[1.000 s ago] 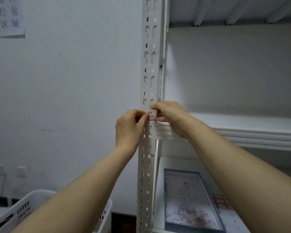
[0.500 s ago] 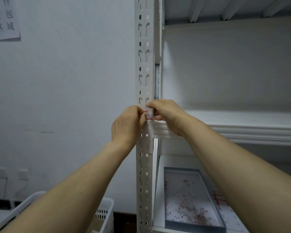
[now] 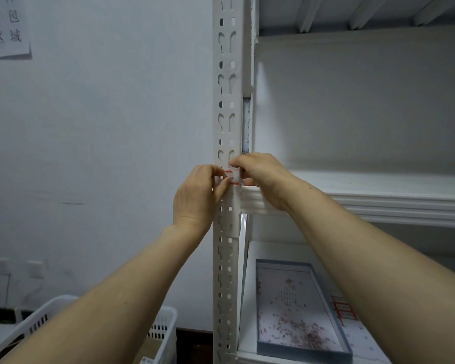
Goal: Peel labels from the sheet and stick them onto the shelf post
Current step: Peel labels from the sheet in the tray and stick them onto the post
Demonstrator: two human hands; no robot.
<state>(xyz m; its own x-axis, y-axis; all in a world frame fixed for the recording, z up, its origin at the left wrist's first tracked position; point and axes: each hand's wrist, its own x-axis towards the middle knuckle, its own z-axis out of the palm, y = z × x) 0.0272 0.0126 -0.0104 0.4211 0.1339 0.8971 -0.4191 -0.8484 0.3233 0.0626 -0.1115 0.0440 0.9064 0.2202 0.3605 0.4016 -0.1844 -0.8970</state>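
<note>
Now I see my left hand (image 3: 195,197) and right hand (image 3: 264,176) together, both pinching a small white, red-lined label (image 3: 233,177) against the shelf post (image 3: 227,101), level with the front edge of the shelf (image 3: 378,203)

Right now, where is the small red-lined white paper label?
Head view, centre: label on the white perforated post, between left hand and right hand.

A paper sign (image 3: 9,27) with printed characters hangs on a pale wall (image 3: 103,127) above two sockets (image 3: 36,269). White shelves (image 3: 378,185) stand right, a slotted basket (image 3: 160,329) below left.
</note>
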